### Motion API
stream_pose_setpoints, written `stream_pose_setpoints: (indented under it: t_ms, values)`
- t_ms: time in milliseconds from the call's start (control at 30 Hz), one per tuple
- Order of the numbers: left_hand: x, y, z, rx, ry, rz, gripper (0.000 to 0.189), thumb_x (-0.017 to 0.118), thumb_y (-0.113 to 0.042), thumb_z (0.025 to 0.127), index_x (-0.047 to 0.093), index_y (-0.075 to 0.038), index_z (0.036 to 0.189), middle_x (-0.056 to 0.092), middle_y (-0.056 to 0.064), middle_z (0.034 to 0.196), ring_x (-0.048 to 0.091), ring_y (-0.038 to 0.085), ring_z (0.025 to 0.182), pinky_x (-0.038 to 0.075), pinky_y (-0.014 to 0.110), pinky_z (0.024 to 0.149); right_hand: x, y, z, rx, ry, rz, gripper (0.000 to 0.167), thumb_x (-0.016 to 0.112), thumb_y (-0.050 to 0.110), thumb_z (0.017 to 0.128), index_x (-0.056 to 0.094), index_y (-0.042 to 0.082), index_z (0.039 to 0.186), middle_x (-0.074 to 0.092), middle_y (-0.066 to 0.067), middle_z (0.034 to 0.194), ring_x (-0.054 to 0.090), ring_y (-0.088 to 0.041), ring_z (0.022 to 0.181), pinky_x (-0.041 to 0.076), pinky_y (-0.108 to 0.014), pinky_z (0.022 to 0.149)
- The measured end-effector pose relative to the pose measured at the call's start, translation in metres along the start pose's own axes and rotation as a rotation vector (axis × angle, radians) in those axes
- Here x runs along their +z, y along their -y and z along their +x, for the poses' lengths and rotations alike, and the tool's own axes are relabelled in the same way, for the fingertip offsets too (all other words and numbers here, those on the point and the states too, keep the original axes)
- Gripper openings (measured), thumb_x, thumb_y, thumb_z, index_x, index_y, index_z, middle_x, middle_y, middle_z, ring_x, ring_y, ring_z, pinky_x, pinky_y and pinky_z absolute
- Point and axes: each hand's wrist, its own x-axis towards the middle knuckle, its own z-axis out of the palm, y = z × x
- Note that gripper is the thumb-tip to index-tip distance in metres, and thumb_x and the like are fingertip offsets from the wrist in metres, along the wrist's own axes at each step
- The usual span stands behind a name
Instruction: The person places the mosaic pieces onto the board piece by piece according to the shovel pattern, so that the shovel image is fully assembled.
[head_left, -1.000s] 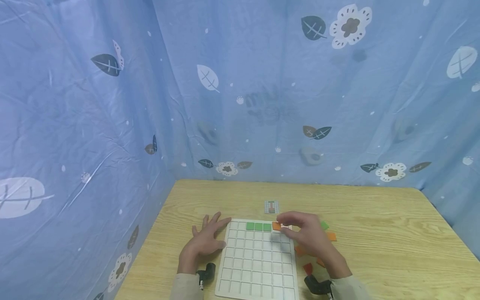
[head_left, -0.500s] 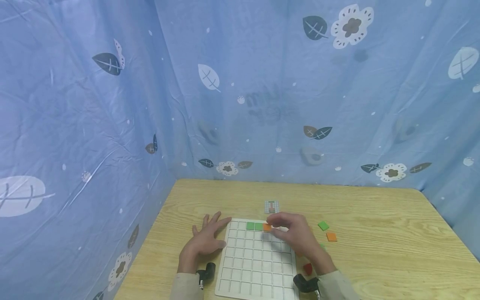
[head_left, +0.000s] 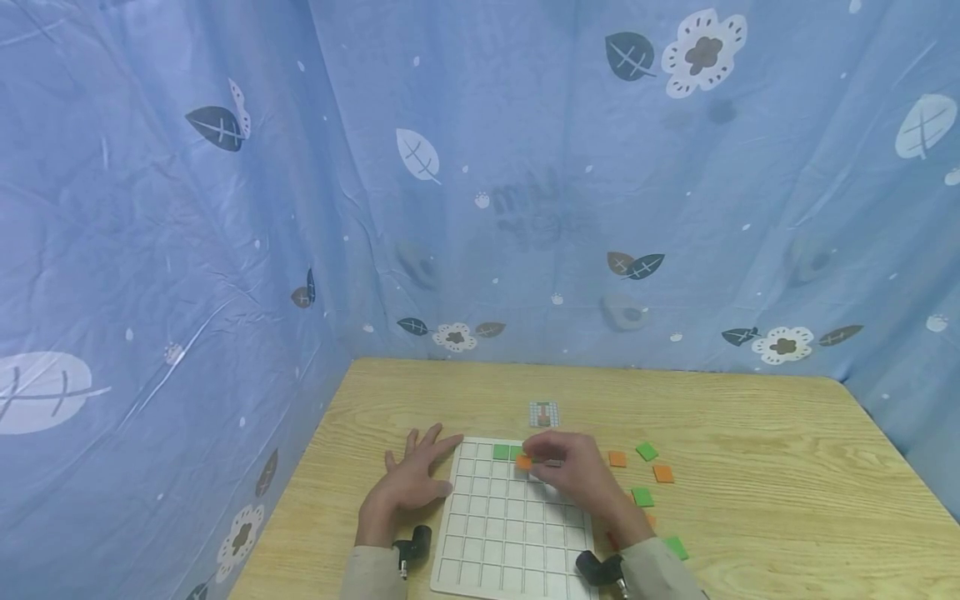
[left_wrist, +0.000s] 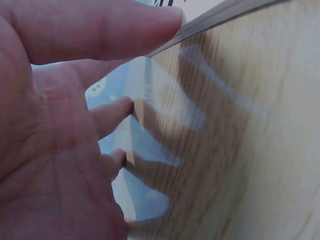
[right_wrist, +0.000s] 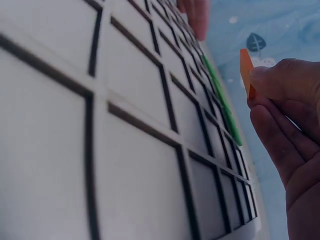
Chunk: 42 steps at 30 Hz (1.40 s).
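Note:
My right hand pinches an orange square tile between thumb and fingers, just above the white grid board. In the right wrist view the orange tile stands on edge in the fingertips, apart from the board's surface. Green tiles sit in a row in the board's top row; the hand hides part of that row. My left hand is spread at the board's left edge, fingers straight. The left wrist view shows its thumb against the board's side and its other fingertips on the table.
Loose orange tiles and green tiles lie right of the board, some partly behind the right forearm. A small card with a grid pattern lies behind the board. A blue patterned curtain borders the wooden table.
My right hand has carried the orange tile left along the top row and slightly toward me, uncovering loose tiles at the right. My left hand has stayed in place.

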Motion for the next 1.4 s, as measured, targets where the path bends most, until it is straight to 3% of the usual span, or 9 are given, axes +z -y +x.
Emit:
stream_pose_setpoints:
  t_ms: [700, 1400]
  values:
    - [0.001, -0.001, 0.001, -0.016, -0.005, -0.003, 0.085, 0.078, -0.007, 0.082, 0.055, -0.024, 0.162, 0.022, 0.020, 0.182, -0.002, 0.057, 0.168, -0.014, 0.090, 0.119, 0.013, -0.004, 0.007, -0.048, 0.025, -0.190, 0.028, 0.086, 0.004, 0.088, 0.084, 0.017, 0.112, 0.084, 0.006, 0.112, 0.080, -0.012, 0.103, 0.066, -0.031, 0.095]
    - [0.000, 0.000, 0.000, -0.012, 0.001, 0.000, 0.088, 0.077, -0.008, 0.080, 0.054, -0.025, 0.163, 0.021, 0.020, 0.182, -0.003, 0.057, 0.167, -0.015, 0.090, 0.118, 0.019, 0.007, 0.009, -0.103, 0.036, -0.335, 0.030, 0.081, -0.002, 0.087, 0.085, 0.015, 0.111, 0.084, 0.002, 0.112, 0.079, -0.014, 0.104, 0.066, -0.039, 0.092]
